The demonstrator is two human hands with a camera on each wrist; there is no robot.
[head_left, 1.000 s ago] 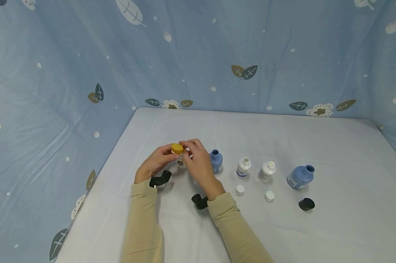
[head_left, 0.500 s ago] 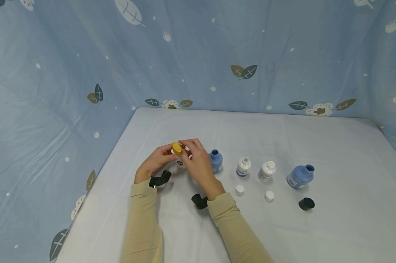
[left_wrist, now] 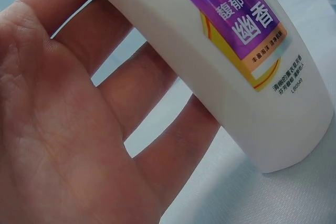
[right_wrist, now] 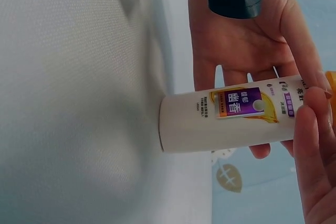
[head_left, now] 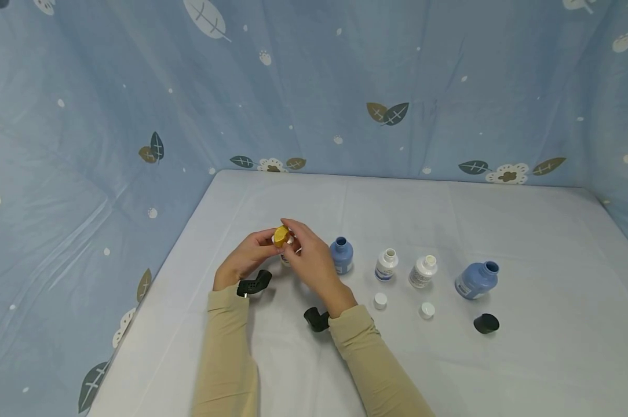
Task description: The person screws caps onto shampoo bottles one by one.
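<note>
A white body wash bottle [left_wrist: 220,72] with a purple and yellow label stands upright on the white table. My left hand [head_left: 248,258] holds it near the top, its fingers lying along the back of the bottle in the left wrist view. My right hand [head_left: 314,258] pinches the yellow cap [head_left: 281,236] between thumb and fingers, tilted at the bottle's top. In the right wrist view, my right fingers [right_wrist: 310,129] are at the cap end, and the cap [right_wrist: 332,85] is cut off by the frame edge.
A blue uncapped bottle [head_left: 341,256] is right beside my right hand. Farther right are two white uncapped bottles [head_left: 386,266] and another blue bottle [head_left: 475,281]. Two small white caps [head_left: 380,301] and a black cap [head_left: 486,324] lie in front of these. Blue leaf-patterned cloth [head_left: 314,87] hangs behind.
The yellow cap went from sitting level on the bottle to tilted in my right fingers. My right hand turned slightly; the left stays on the bottle.
</note>
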